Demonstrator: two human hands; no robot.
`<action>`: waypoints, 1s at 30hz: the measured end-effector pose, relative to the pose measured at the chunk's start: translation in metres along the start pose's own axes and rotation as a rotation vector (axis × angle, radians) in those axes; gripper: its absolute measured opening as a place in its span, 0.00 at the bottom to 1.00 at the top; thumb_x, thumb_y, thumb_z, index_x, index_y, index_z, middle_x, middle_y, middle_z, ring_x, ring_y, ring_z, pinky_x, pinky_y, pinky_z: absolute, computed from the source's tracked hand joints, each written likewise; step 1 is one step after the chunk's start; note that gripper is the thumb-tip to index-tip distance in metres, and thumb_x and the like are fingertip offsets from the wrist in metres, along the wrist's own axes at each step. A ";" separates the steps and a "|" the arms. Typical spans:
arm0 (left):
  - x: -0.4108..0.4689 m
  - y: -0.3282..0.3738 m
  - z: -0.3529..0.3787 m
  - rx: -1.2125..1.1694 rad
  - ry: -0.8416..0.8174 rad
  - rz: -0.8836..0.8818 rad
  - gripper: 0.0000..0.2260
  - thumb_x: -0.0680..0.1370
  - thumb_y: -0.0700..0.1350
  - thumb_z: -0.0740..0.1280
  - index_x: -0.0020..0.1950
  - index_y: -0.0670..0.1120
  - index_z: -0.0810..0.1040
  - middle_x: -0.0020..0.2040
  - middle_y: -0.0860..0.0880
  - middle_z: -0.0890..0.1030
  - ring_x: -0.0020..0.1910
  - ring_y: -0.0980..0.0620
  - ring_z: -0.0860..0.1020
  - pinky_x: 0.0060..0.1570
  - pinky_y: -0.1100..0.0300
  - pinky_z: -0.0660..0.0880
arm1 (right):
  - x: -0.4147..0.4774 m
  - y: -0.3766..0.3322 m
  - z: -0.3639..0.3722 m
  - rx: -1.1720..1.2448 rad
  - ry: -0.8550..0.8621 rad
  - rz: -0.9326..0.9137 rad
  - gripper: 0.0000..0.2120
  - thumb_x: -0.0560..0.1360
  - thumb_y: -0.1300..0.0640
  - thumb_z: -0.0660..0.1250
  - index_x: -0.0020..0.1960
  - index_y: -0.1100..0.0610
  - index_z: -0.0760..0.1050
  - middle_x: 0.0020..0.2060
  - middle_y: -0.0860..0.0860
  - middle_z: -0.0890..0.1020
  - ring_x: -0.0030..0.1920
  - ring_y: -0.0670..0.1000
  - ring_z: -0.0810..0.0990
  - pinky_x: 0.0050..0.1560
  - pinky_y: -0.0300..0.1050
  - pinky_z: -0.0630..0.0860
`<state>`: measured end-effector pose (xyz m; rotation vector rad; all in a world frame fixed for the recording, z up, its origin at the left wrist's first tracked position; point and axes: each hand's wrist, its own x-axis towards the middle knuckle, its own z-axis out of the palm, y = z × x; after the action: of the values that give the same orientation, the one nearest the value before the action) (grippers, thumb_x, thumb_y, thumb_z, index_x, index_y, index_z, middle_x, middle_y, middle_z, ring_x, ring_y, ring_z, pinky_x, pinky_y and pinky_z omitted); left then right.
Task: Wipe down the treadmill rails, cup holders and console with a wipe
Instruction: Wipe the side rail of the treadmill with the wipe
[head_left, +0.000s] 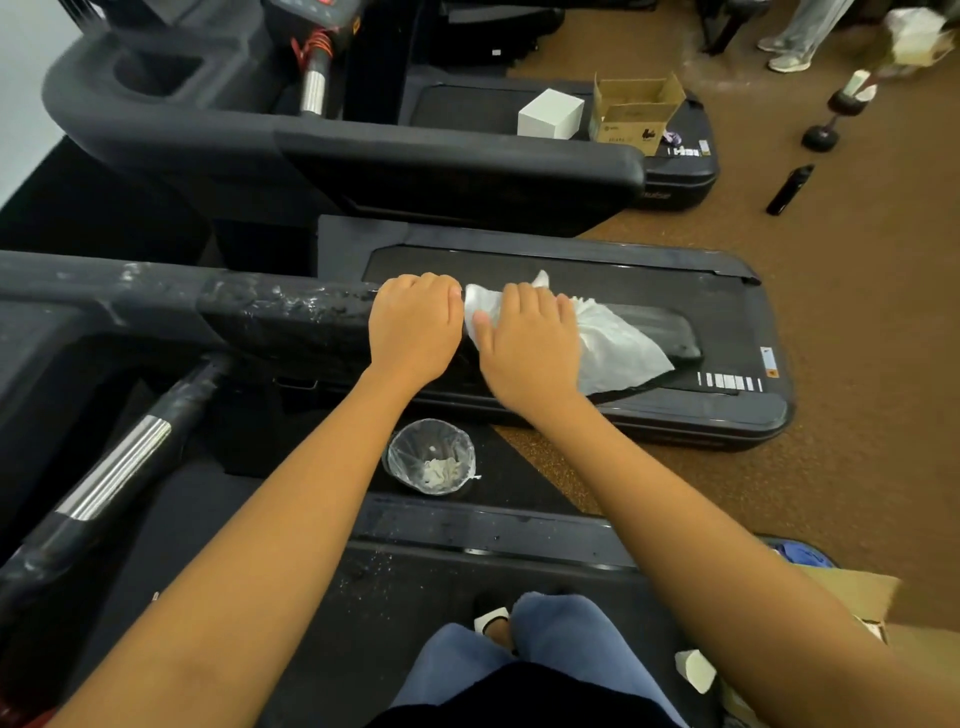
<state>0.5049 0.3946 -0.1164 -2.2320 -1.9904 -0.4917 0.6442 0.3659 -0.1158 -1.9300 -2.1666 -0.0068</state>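
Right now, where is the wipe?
In the head view, centre-right: the white wipe drapes over the end of the near treadmill rail, under the right hand, just right of the left hand.

The person's left hand (415, 327) grips the streaky treadmill handrail (260, 312) right beside the right hand (530, 353), which clamps a white wipe (618, 348) draped over the rail's end, plastic-lined bin (431, 457) sitting below.
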 end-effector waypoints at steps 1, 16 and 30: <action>0.000 0.001 0.000 0.006 -0.005 -0.004 0.20 0.81 0.47 0.48 0.42 0.47 0.78 0.34 0.52 0.76 0.35 0.51 0.74 0.43 0.55 0.68 | 0.000 0.004 0.000 0.008 0.001 -0.059 0.25 0.80 0.44 0.47 0.60 0.60 0.73 0.53 0.54 0.79 0.55 0.57 0.76 0.62 0.53 0.67; -0.003 0.008 -0.005 -0.046 -0.023 -0.069 0.20 0.81 0.47 0.48 0.46 0.46 0.80 0.41 0.49 0.80 0.44 0.49 0.78 0.49 0.55 0.69 | 0.001 0.025 -0.004 0.006 -0.028 -0.172 0.24 0.80 0.43 0.47 0.58 0.59 0.73 0.51 0.53 0.79 0.53 0.56 0.76 0.60 0.53 0.69; -0.007 0.084 0.012 -0.100 0.112 -0.317 0.17 0.80 0.44 0.53 0.51 0.45 0.82 0.49 0.50 0.83 0.56 0.50 0.77 0.65 0.55 0.64 | 0.014 0.084 -0.018 0.004 -0.135 -0.430 0.25 0.78 0.45 0.44 0.53 0.59 0.74 0.44 0.54 0.79 0.43 0.57 0.78 0.41 0.49 0.65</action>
<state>0.5883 0.3805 -0.1188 -1.8954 -2.3149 -0.7464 0.7282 0.3877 -0.1088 -1.4625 -2.6256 0.0538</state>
